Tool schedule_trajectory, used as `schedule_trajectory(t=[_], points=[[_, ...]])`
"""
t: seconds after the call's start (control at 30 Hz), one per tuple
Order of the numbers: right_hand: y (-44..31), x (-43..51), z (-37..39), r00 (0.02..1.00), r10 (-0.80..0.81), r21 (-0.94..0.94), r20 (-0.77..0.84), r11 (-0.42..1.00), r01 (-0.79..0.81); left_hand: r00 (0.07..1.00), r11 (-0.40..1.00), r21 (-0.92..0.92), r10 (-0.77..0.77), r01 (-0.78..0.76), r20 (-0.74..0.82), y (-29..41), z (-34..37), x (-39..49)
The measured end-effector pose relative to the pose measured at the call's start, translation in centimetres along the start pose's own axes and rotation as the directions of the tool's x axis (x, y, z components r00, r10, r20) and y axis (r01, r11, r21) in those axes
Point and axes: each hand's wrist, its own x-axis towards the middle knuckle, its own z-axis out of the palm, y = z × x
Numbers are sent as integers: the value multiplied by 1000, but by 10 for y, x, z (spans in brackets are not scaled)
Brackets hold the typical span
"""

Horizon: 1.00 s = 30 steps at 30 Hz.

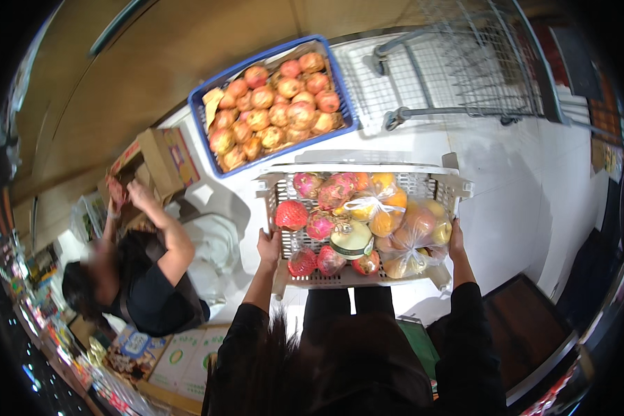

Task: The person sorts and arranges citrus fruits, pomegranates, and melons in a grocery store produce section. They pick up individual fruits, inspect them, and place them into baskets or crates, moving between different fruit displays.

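Observation:
A white plastic crate [356,168] is held in front of my body, above the pale floor. My left hand [269,246] grips its left side and my right hand [456,239] its right side. Inside, several dragon fruits [337,190] lie toward the back left. Fruits in red foam nets [291,215] lie along the left and front. A pale round melon with a dark band [351,240] sits in the middle. Tied clear bags hold orange fruit [382,221] and apple-like fruit [418,221] on the right. A pomegranate [365,262] lies near the front edge.
A blue crate [200,136] of pomegranates stands on the floor beyond. At the back right is a wire shopping cart [473,78]. Another person [151,281] sits at left, hands at a cardboard box [161,161]. Printed cartons [187,364] lie at lower left.

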Motion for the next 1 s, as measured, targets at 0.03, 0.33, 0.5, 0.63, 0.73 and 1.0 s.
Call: schedule_trajectory(t=[0.03, 0.33, 0.5, 0.63, 0.73, 1.0], points=[[9, -3, -17, 998, 27, 8, -57, 1000, -27, 999, 997, 67, 32, -34, 30, 10, 17, 3], [90, 19, -147, 870, 94, 202, -484, 979, 7, 773, 907, -55, 386, -417, 504, 65, 168, -2], [135, 54, -189, 831, 134, 309, -540, 950, 47, 660, 738, 236, 352, -631, 664, 77, 241, 26], [153, 109, -200, 835, 96, 340, -542, 933, 113, 549, 757, 152, 305, -636, 778, 61, 279, 50], [157, 146, -206, 890, 25, 377, -455, 911, 167, 438, 716, 136, 256, -685, 862, 53, 294, 69], [52, 131, -152, 364, -264, -50, -893, 863, 502, 109, 568, 3, 152, -823, 982, 164, 195, 69]])
